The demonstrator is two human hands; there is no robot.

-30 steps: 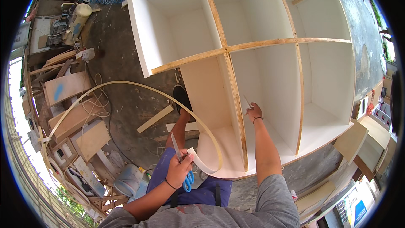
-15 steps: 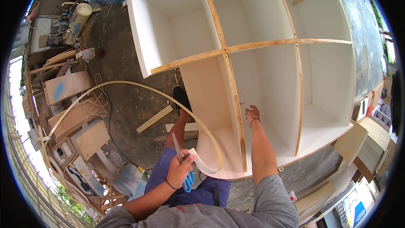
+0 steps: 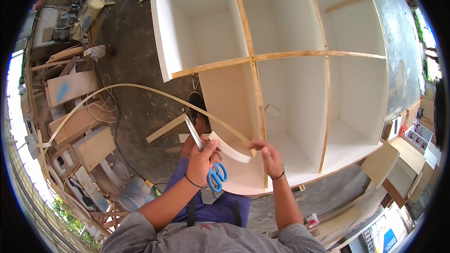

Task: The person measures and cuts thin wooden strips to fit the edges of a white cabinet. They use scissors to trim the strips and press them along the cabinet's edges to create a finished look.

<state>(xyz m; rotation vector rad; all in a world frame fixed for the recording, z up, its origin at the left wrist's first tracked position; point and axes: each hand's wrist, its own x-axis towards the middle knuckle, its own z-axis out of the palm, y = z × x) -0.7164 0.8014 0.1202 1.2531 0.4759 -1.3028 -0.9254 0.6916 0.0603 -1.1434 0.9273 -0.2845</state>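
Note:
My left hand is closed around a pair of scissors, blue handles below the palm and blades pointing up and away. The same hand pinches the cut end of a long, pale edge banding strip. From there the strip loops round near my right hand and arches left across the floor. My right hand's fingers are curled on the strip at this bend, slightly blurred. Beyond my hands stands a large white cabinet with open compartments and wood-coloured front edges. A small white offcut lies inside a near compartment.
Wooden boards and scraps are heaped along the left, near a cream air compressor tank. A loose wooden slat lies on the floor beside my foot. More panels lean at the right.
My right hand has come back from inside the cabinet compartment to the strip's bend. A white offcut now shows where it was. My left hand has shifted slightly right with the scissors.

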